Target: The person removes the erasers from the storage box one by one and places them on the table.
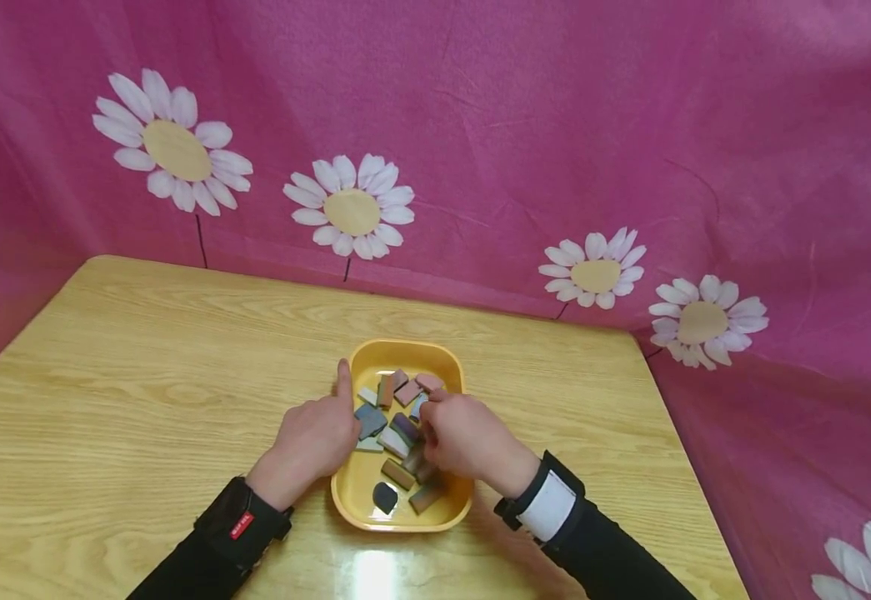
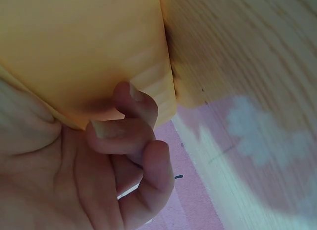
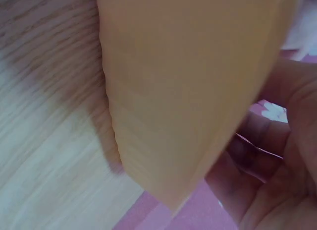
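A yellow plastic tub (image 1: 401, 522) stands on the table with several small blocks in it. Over its left rim lies my left hand (image 1: 317, 435), one finger pointing up along the edge. In the left wrist view, curled fingers (image 2: 141, 108) of that hand rest against the tub's outer wall. My right hand (image 1: 473, 437) reaches over the right rim among the blocks; its fingertips are hidden, as is anything between them. Close to it are a light blue block (image 1: 417, 406), a dark purple block (image 1: 406, 428) and blurred brown blocks. A grey-blue piece (image 1: 370, 421) lies by the left hand.
Inside the tub, pink blocks (image 1: 408, 392) lie toward the back and a black rounded piece (image 1: 385, 497) near the front. The wood-grain table (image 1: 180, 375) extends on both sides. Behind it hangs a magenta cloth (image 1: 473, 125) with white daisies.
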Tool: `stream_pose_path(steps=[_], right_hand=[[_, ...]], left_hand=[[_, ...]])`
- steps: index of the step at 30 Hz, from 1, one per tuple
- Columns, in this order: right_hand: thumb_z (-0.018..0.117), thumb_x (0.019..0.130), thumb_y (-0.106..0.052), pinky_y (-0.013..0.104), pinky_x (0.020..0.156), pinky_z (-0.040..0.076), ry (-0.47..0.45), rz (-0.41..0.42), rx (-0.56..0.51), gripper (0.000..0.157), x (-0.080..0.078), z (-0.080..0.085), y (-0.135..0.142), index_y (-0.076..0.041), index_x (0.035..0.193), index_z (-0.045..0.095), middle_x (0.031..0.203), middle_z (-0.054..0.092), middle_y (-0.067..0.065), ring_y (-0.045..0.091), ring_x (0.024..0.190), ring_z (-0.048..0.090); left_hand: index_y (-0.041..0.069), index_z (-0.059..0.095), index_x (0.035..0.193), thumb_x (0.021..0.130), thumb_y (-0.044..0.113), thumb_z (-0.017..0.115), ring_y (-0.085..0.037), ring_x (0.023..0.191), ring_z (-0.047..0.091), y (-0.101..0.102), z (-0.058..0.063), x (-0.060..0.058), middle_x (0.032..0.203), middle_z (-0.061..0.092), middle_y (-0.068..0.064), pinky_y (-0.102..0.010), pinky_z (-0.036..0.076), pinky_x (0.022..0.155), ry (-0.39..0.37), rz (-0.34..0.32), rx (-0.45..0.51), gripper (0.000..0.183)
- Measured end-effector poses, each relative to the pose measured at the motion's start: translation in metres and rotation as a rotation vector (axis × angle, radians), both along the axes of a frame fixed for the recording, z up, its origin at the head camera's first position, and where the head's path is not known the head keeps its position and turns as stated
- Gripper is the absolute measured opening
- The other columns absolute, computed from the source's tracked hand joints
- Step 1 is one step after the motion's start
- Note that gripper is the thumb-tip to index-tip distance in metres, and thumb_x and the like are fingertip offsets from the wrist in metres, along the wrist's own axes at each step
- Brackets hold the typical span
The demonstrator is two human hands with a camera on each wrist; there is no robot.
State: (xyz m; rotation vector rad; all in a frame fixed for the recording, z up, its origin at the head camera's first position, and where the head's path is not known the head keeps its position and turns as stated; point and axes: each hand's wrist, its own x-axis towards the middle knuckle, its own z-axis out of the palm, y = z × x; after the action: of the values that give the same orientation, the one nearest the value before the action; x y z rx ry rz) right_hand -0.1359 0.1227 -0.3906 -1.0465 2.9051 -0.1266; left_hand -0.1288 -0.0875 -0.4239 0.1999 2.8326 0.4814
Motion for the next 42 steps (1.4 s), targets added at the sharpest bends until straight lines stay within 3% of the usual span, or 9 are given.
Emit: stream_pose_path(steps=[7,11,17,27,29,34,37,42], right_hand=[[0.070,0.073,-0.015,0.029,0.057,0.043,0.082,-0.157,-0.211,0.011,-0.013,0.022,0.021,-0.017,0.071,0.059,0.072,0.048,-0.005,0.010,0.063,0.046],[0.069,0.070,-0.013,0.032,0.057,0.042,0.124,-0.283,-0.224,0.011,-0.025,0.025,0.044,-0.014,0.068,0.058,0.071,0.049,-0.001,0.013,0.061,0.046],[0.073,0.072,-0.015,0.035,0.059,0.044,0.050,-0.405,-0.122,0.017,-0.034,0.004,0.071,-0.011,0.065,0.058,0.069,0.051,0.003,0.018,0.061,0.048],[0.069,0.072,-0.010,0.032,0.056,0.041,-0.085,-0.481,-0.053,0.010,-0.043,-0.027,0.091,-0.010,0.067,0.060,0.066,0.053,0.002,0.017,0.061,0.048],[0.068,0.076,-0.012,0.033,0.058,0.045,-0.097,-0.481,-0.036,0.005,-0.043,-0.027,0.092,-0.007,0.077,0.067,0.069,0.058,0.003,0.017,0.063,0.052],[0.068,0.083,-0.023,0.045,0.073,0.055,-0.029,-0.448,-0.036,0.031,-0.040,-0.009,0.086,-0.006,0.109,0.073,0.090,0.073,0.009,0.023,0.081,0.066],[0.070,0.082,-0.024,0.045,0.077,0.056,0.019,-0.387,-0.102,0.034,-0.036,0.008,0.070,-0.009,0.113,0.073,0.097,0.074,0.010,0.023,0.088,0.068],[0.072,0.079,-0.021,0.038,0.073,0.054,0.041,-0.184,-0.134,0.032,-0.028,0.024,0.037,-0.013,0.110,0.074,0.096,0.072,0.004,0.016,0.079,0.063]], left_hand=[[-0.007,0.000,0.157,0.094,0.028,0.052,-0.022,0.055,0.052,-0.003,0.001,-0.001,0.061,0.055,-0.004,-0.037,0.041,0.052,-0.008,0.015,-0.006,0.088],[-0.007,0.000,0.157,0.094,0.028,0.051,-0.022,0.054,0.051,-0.003,0.001,-0.001,0.061,0.055,-0.004,-0.037,0.041,0.052,-0.012,0.017,-0.011,0.088],[-0.007,0.000,0.157,0.094,0.027,0.050,-0.022,0.054,0.050,-0.004,0.001,-0.001,0.060,0.055,-0.004,-0.037,0.041,0.051,-0.010,0.013,-0.025,0.087],[-0.008,0.001,0.156,0.094,0.027,0.050,-0.022,0.052,0.050,-0.005,0.001,-0.003,0.060,0.054,-0.004,-0.037,0.040,0.050,0.013,0.003,-0.020,0.086],[-0.008,0.001,0.156,0.094,0.027,0.050,-0.022,0.053,0.050,-0.005,0.000,-0.003,0.061,0.054,-0.004,-0.037,0.040,0.050,0.014,0.002,-0.020,0.087],[-0.008,0.001,0.156,0.094,0.028,0.051,-0.022,0.055,0.052,-0.002,0.000,-0.003,0.064,0.056,-0.004,-0.038,0.042,0.051,0.008,0.000,-0.012,0.088],[-0.007,0.000,0.157,0.094,0.028,0.052,-0.022,0.056,0.053,-0.001,-0.001,-0.003,0.065,0.057,-0.005,-0.038,0.043,0.052,0.002,0.007,-0.012,0.088],[-0.006,0.000,0.157,0.094,0.028,0.051,-0.022,0.056,0.053,0.002,-0.002,-0.003,0.065,0.056,-0.006,-0.038,0.043,0.052,-0.008,0.014,-0.008,0.088]])
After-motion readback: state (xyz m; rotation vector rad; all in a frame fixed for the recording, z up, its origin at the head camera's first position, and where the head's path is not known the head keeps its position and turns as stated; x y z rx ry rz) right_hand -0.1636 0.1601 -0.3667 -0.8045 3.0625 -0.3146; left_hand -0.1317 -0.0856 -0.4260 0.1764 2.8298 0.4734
